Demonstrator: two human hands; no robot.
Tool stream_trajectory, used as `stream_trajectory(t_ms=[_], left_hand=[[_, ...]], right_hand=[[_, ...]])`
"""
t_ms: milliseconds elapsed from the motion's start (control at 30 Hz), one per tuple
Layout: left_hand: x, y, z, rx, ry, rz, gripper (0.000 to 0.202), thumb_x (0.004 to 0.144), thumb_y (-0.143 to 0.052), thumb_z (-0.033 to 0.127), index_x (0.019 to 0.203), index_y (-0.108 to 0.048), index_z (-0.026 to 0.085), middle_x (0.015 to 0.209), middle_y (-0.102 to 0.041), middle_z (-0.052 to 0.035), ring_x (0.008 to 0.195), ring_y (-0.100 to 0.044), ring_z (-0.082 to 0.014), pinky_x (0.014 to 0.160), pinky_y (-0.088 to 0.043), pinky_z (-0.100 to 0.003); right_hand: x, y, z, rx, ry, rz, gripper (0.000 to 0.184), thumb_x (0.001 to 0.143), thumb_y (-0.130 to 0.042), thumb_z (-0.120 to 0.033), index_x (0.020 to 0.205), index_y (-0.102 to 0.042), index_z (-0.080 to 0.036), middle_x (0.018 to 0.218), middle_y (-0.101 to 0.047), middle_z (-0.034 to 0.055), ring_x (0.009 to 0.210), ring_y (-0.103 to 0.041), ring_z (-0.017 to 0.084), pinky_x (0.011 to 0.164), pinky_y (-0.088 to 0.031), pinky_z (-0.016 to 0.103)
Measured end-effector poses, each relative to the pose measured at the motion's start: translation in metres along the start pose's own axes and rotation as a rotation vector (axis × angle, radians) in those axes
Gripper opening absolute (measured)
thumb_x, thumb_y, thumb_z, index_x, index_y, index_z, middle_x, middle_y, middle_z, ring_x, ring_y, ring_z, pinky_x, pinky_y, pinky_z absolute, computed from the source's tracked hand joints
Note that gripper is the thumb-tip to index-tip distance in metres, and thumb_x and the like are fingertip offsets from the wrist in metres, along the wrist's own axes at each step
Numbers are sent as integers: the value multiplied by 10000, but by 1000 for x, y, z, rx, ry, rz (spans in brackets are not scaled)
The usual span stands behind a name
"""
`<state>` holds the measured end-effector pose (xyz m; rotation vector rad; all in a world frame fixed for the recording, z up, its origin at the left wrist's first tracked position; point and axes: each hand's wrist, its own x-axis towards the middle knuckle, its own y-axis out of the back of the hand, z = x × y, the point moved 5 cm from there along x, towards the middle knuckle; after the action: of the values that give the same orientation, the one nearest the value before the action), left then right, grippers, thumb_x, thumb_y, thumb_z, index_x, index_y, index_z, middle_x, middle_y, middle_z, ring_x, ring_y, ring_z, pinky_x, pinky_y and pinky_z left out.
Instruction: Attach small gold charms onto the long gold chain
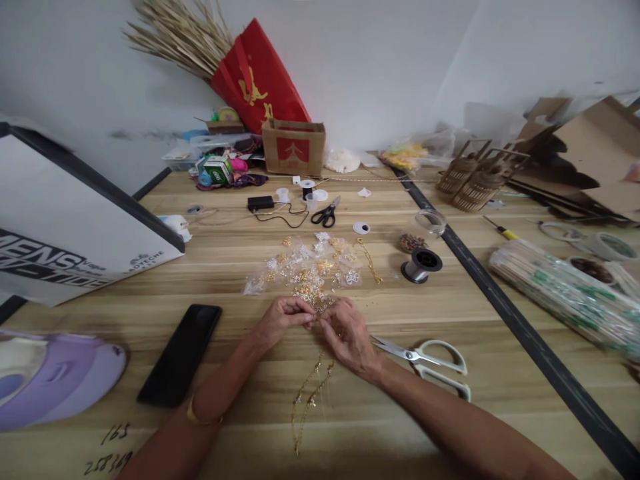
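At the middle of the table my left hand [290, 315] and my right hand [347, 333] almost meet, thumbs and forefingers pinched together. Whatever lies between the fingertips is too small to make out. A gold chain [299, 400] with small ornaments lies in a loop on the wood just below the hands, and fine thread shows beside it. Just beyond the fingertips spreads a pile of gold and silver jewelry findings [310, 283], partly in small clear plastic bags [273, 270]. White-handled scissors [425, 360] lie partly open near my right wrist.
A black phone [180, 353] and a purple-white iron [65, 380] are on the left. A wire spool [421, 265] and a bead jar [413, 240] stand right of the pile. Black scissors [326, 213] lie farther back. Wrapped sticks [560, 293] lie far right.
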<state>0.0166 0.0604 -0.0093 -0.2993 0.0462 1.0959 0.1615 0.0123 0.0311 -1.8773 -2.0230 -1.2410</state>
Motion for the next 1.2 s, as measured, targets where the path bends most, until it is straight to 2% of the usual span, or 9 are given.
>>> stream_trajectory(t_ms=[733,1200], left_hand=[[-2,-5,-2,-69,14,-31,193,599,-802,238,692,-697,107,597,-673,-16,544,-590,-106,578,-468,-222],[-1,-3,-2,-154,28,-23,157,596,-797,209,689,-711,116,604,-672,-15,563,-584,-108,598,-453,-235]], right_hand=[[-2,-3,1,10,27,-32,64,876,-504,-157,842,-509,-211,734,-588,8,710,-523,161,779,-402,374],[1,0,2,-11,36,11,53,870,-501,-167,833,-504,-205,728,-571,12,692,-518,156,743,-412,352]])
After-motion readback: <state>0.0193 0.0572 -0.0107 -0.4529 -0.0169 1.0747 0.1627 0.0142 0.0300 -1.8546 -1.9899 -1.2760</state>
